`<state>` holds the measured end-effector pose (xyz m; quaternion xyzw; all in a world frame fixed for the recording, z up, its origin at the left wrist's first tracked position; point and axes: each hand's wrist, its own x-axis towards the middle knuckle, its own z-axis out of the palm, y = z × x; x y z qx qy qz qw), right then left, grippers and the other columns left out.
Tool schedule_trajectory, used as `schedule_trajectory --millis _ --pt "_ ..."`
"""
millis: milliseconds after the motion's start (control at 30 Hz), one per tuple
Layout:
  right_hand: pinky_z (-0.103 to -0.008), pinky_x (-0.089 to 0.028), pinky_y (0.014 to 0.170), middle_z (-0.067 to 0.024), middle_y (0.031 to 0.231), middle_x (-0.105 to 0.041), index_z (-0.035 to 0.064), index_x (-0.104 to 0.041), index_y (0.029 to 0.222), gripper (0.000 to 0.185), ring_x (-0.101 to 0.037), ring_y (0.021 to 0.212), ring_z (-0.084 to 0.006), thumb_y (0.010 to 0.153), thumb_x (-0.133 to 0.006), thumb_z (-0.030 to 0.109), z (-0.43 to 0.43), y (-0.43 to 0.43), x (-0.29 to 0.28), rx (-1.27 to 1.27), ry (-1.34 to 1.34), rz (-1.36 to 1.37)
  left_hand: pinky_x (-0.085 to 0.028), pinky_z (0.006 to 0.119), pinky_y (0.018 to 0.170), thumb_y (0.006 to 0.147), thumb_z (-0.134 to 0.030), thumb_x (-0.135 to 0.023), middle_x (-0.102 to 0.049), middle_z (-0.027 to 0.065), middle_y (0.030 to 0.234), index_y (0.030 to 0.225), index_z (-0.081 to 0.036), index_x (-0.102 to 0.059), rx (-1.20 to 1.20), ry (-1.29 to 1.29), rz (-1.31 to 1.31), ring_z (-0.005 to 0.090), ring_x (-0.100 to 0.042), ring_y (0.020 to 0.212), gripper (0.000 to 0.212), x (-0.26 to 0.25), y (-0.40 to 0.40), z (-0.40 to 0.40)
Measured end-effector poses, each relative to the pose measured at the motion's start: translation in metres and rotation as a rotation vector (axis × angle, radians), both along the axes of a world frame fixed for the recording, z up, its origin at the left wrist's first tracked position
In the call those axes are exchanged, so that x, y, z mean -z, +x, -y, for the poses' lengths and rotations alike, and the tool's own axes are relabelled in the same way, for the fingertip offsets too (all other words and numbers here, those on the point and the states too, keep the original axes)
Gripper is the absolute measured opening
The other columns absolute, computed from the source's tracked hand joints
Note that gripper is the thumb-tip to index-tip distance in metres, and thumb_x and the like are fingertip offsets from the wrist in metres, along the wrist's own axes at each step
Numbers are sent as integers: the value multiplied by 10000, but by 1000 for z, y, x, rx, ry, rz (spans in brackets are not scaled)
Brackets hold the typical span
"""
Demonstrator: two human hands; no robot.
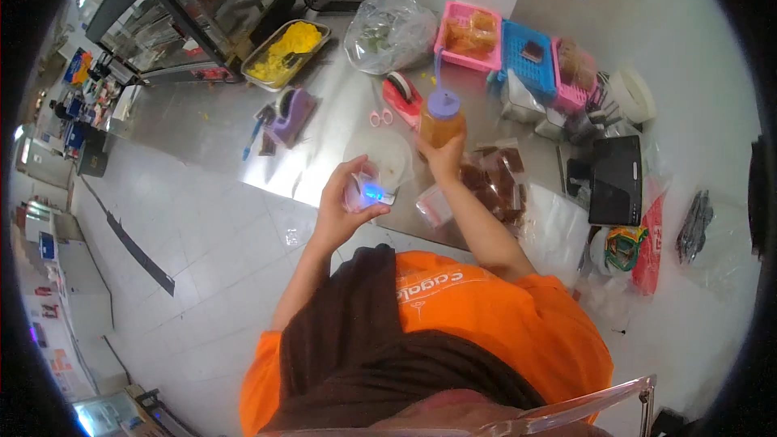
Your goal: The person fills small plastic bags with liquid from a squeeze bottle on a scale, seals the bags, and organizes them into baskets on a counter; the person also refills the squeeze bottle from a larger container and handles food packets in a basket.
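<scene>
My left hand (346, 194) has its fingers curled around a small clear plastic bag or cup (353, 192) at the steel table's front edge. Right beside it glows a bright blue light (373, 193), perhaps the lit display of a small device; glare hides its shape. A pale round plate or sheet (388, 155) lies just beyond. My right hand (444, 155) is wrapped around the lower part of a bottle of amber liquid (442, 128). The bottle's purple lid (444, 103) carries a long thin spout or straw pointing away from me.
Flat bags of brown contents (495, 179) lie beside my right forearm. Beyond are a red tape dispenser (402, 94), pink-handled scissors (381, 118) and a purple tape dispenser (292, 115). Pink basket (446, 12), blue basket (516, 27) and yellow food tray (328, 30) stand farther back; a dark tablet (616, 181) is right.
</scene>
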<state>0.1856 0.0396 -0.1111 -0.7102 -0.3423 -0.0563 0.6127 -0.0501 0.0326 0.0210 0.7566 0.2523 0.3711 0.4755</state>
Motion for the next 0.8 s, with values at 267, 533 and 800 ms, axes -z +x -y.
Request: schedule_trajectory --millis 267,533,800 --pt "-492 -332 1040 -89 1200 -521 95 -471 1292 877 -494 1123 -302 524 -846 290 21 35 -158 -475 49 719 -393 305 942 617 -333 -843 -582 73 1105 1310 -24 -438 169 -423 161 181 -526 1082 860 -19 -18 -16" --pt "-558 -315 1074 -17 1108 -555 209 -591 1166 445 -528 1098 -173 728 -620 139 44 19 -323 -575 74 1784 -362 335 1004 655 -269 -840 -541 93 1197 1295 -1 -424 474 -568 344 200 -506 1137 809 -26 -12 -32" --pt "-467 -377 1068 0 1011 -553 156 -557 1051 321 -544 1048 -153 735 -586 106 46 -12 -365 -666 158 2029 -363 330 991 591 -309 -869 -531 84 1219 1285 7 -450 518 -556 266 176 -492 1145 871 -36 -7 -34"
